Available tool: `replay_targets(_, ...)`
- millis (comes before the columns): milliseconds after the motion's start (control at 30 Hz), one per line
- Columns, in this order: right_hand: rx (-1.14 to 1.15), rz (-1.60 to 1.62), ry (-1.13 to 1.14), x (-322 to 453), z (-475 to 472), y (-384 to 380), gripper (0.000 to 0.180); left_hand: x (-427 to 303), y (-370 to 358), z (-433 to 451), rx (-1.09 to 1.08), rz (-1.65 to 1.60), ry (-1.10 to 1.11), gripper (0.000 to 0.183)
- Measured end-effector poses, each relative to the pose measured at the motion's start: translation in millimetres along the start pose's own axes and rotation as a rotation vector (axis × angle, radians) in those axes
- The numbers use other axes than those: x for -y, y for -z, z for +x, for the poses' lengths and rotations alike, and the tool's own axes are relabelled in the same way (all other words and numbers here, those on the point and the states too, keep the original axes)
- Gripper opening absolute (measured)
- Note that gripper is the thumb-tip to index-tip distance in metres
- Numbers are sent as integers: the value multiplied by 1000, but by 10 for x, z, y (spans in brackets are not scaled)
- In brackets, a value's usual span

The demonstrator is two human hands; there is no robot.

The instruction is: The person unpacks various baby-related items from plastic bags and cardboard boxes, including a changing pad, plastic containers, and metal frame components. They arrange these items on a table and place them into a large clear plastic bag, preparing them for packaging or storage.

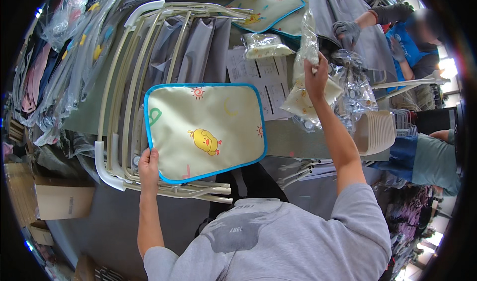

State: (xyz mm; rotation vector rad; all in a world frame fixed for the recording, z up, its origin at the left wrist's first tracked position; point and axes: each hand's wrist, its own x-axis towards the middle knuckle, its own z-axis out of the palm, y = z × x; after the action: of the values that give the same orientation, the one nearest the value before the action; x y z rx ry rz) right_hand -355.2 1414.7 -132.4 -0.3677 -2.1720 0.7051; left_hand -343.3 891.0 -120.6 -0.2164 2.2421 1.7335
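My left hand [148, 164] grips the left edge of a cream padded mat [179, 124] with blue piping and a printed yellow chick. The mat lies over a stack of cream metal tube frames [139, 65] with grey fabric. At the right my right hand [316, 72] is closed on a clear plastic bag [309, 35] beside bagged cream printed fabric [303, 100]. Printed paper sheets [274, 94] lie between the mat and that hand. Behind them are another bagged cream piece [266, 46] and more blue-edged mats [257, 10].
Clear bags of metal and plastic parts [352, 83] and stacked beige plastic trays [374, 132] are at the right. A gloved co-worker [404, 38] works across the table, another person [432, 158] stands far right. Plastic-wrapped goods [87, 46] and cardboard boxes [63, 201] are left.
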Motion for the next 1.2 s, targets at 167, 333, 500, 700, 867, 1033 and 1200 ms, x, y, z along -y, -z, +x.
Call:
replay_targets(167, 383, -230, 441, 961, -1049, 163, 74, -69, -68, -11, -11, -3, -61, 29)
replay_targets(333, 753, -90, 190, 1455, -2163, -113, 82, -174, -109, -27, 34, 19, -64, 28)
replay_targets(500, 686, -158, -84, 1141, -2235, 49, 86, -262, -207, -46, 59, 61, -130, 29)
replay_targets(700, 492, 299, -871, 909, -2232, -154, 79, -556, -1330, -282, 548, 15, -233, 44)
replay_targets(867, 538, 875, -1085, 752, -2330, -219, 59, 118, -1697, -102, 237, 819, -583, 61)
replay_targets(1033, 621, 860, -1129, 1218, -2052, -16, 68, 174, -1691, -163, 402, 732, -504, 78)
replay_targets(1200, 874, 1006, -1034, 1394, -1875, 180, 116, 333, -1461, 43, 324, 530, -305, 108)
